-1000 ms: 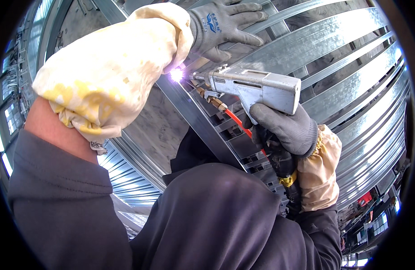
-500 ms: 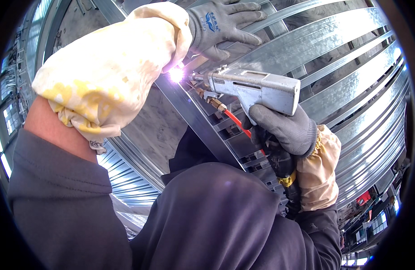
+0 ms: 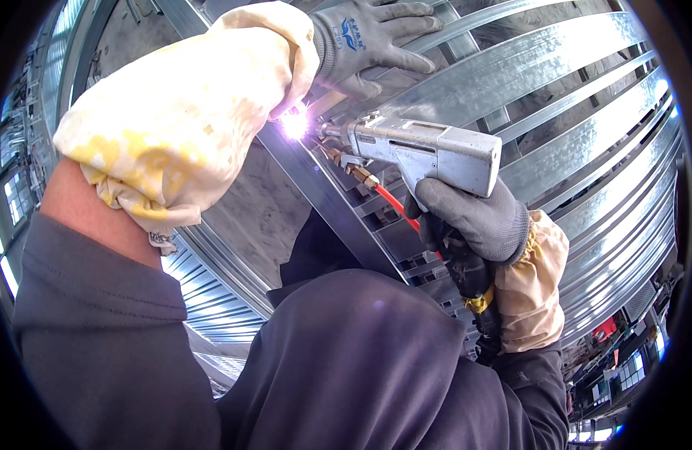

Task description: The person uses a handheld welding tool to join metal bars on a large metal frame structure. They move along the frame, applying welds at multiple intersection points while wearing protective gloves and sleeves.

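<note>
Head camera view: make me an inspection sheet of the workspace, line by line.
Surface: shiny metal slats with gaps between them, beside a grey metal beam.
Job's things: silver pistol-shaped welding gun, a bright violet-white glow just off its nozzle, by the beam.
Clutter: mixed items at lower right, one a red object, too small to identify.
Hands: left hand gloved, fingers spread by the slats, contact unclear; right hand gloved, closed around the gun's grip.
Cables: red hose at a brass fitting; black cable below the grip, with a yellow wrap.
Surroundings: windows at the left edge and lower right.
</note>
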The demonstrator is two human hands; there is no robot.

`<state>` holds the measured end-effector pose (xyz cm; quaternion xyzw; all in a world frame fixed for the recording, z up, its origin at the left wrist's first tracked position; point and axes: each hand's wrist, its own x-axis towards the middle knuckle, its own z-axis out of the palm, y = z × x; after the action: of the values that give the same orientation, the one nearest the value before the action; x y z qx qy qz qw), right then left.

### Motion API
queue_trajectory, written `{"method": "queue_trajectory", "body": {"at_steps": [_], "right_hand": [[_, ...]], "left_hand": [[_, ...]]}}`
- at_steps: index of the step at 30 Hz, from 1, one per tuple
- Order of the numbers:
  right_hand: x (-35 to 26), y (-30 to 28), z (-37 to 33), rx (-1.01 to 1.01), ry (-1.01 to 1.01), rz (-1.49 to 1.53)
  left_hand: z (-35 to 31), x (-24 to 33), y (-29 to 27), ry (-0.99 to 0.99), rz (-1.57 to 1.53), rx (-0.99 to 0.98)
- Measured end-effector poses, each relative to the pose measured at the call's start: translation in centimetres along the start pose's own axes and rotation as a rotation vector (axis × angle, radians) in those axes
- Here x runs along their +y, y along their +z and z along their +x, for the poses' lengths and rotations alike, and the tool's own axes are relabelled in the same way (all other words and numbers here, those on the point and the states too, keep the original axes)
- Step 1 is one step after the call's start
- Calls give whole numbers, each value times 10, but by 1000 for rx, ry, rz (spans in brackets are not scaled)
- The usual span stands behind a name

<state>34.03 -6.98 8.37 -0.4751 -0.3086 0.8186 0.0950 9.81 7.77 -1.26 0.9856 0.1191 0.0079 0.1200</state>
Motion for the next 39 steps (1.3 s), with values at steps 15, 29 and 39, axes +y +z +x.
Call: {"method": "queue_trajectory", "body": {"at_steps": [15, 29, 39], "right_hand": [[0, -2, -6, -2, 35, -4], [22, -5, -60, 56, -34, 20], [39, -7, -83, 45, -127, -22]], "left_hand": [[2, -4, 2, -5, -5, 1], [-4, 8, 14, -135, 190, -3], [48, 86, -14, -697, 189, -378]]}}
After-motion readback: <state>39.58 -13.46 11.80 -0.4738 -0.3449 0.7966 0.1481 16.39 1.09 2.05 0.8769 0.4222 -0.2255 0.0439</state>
